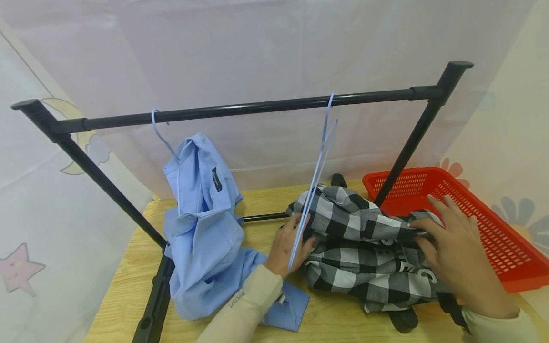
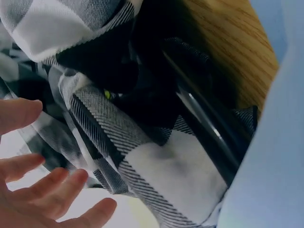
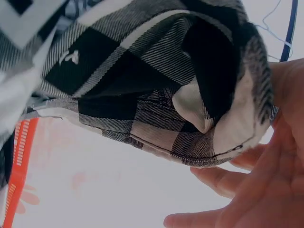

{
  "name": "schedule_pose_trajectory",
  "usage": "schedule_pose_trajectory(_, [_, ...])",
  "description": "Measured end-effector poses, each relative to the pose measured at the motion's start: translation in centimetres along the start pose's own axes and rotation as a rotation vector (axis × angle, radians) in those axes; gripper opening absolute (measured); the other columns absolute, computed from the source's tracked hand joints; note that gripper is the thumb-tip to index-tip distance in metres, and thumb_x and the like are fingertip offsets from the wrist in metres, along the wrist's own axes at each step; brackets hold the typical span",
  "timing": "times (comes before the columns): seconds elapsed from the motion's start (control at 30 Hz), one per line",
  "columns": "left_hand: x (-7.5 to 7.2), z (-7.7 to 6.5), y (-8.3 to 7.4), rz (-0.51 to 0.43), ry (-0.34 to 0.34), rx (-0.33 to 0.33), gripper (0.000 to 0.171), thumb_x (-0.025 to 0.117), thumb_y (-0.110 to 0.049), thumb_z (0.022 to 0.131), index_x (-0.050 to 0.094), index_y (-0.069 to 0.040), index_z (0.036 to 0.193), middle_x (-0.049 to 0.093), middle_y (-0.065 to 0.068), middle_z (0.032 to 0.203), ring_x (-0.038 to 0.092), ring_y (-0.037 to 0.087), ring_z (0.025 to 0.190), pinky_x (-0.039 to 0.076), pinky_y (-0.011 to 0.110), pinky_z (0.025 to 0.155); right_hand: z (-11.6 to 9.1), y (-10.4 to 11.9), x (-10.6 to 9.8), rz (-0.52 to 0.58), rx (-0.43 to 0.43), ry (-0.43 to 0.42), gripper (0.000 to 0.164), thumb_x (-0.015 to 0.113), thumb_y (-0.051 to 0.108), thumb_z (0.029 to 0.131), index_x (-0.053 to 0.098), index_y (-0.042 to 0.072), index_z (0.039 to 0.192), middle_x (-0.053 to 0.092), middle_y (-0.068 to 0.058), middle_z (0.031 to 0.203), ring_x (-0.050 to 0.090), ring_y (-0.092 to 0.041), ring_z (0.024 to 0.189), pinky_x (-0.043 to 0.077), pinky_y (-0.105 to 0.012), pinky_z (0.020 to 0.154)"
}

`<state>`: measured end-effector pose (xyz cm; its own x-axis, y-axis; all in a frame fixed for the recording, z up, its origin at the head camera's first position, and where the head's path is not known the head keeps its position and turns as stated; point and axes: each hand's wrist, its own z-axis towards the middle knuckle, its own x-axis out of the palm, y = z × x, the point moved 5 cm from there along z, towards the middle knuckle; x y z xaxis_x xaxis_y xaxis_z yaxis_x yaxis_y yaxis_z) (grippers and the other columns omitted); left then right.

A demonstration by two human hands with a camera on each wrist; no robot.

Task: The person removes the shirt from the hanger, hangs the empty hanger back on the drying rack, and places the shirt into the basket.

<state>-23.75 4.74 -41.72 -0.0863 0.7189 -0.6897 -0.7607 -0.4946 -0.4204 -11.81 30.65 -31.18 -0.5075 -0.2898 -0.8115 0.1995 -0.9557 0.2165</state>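
Note:
A black, white and grey checked shirt [image 1: 343,262] lies bunched on the table, partly over the red basket. With thumb and forefinger my right hand [image 1: 454,247] pinches a fold at its right end, the other fingers spread. In the right wrist view, that hand [image 3: 256,185] is beside a gaping, rolled opening of the checked cloth [image 3: 156,114]. My left hand [image 1: 287,247] is at the shirt's left edge, behind a light blue hanger [image 1: 315,176] that hangs from the rack. Its fingers [image 2: 61,190] are spread and relaxed beside the cloth in the left wrist view.
A black rack's top bar [image 1: 257,107] spans above the table [image 1: 124,286]. On the left, a light blue shirt [image 1: 206,228] hangs from another hanger [image 1: 159,131], its lower part on the table under my left forearm. The red basket [image 1: 493,228] stands at right, behind a rack post [image 1: 418,133].

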Motion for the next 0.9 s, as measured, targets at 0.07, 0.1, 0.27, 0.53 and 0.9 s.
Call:
schedule_pose_trajectory(0.07, [-0.2,0.1,0.3,0.006,0.005,-0.033,0.053,0.077,-0.016,0.087,0.057,0.001,0.132,0.056,0.021,0.129,0.068,0.032,0.095,0.056,0.049,0.078,-0.1,-0.2,-0.5,0.001,0.008,-0.013,0.036,0.075,-0.012,0.071,0.065,0.005,0.101,0.038,-0.033,0.147,0.017,-0.049,0.146,0.001,-0.078,0.105])
schedule_pose_trajectory(0.1, [-0.2,0.2,0.4,0.006,0.015,-0.053,0.053,0.076,-0.016,0.087,0.056,0.002,0.133,0.056,0.021,0.129,0.067,0.033,0.095,0.055,0.049,0.078,-0.1,-0.3,-0.7,0.001,0.012,-0.023,0.036,0.074,-0.013,0.071,0.064,0.005,0.101,0.038,-0.033,0.148,0.018,-0.049,0.146,0.001,-0.078,0.105])
schedule_pose_trajectory(0.27, [-0.1,0.6,0.9,0.039,0.092,-0.139,0.061,0.071,-0.019,0.093,0.045,0.001,0.145,0.052,0.023,0.134,0.067,0.036,0.096,0.055,0.051,0.077,-0.3,-0.7,-1.5,-0.022,0.050,-0.046,0.038,0.073,-0.016,0.069,0.063,0.001,0.101,0.038,-0.035,0.146,0.018,-0.052,0.145,0.001,-0.077,0.106])
schedule_pose_trajectory(0.53, [0.4,1.0,1.4,0.003,0.148,-0.181,0.061,0.069,-0.022,0.095,0.044,-0.007,0.148,0.048,0.025,0.140,0.067,0.039,0.092,0.054,0.055,0.075,-0.5,-1.2,-2.2,-0.013,0.016,-0.105,0.036,0.070,-0.019,0.066,0.062,-0.003,0.098,0.040,-0.038,0.142,0.022,-0.056,0.141,0.004,-0.072,0.111])
schedule_pose_trajectory(0.9, [1.3,0.6,2.0,0.024,0.235,-0.255,0.047,0.070,-0.029,0.093,0.060,-0.005,0.133,0.054,0.020,0.135,0.058,0.036,0.117,0.052,0.055,0.085,-0.8,-2.0,-3.2,-0.018,0.063,-0.141,0.037,0.065,-0.023,0.067,0.061,-0.009,0.100,0.036,-0.035,0.148,0.020,-0.057,0.142,0.008,-0.072,0.111])
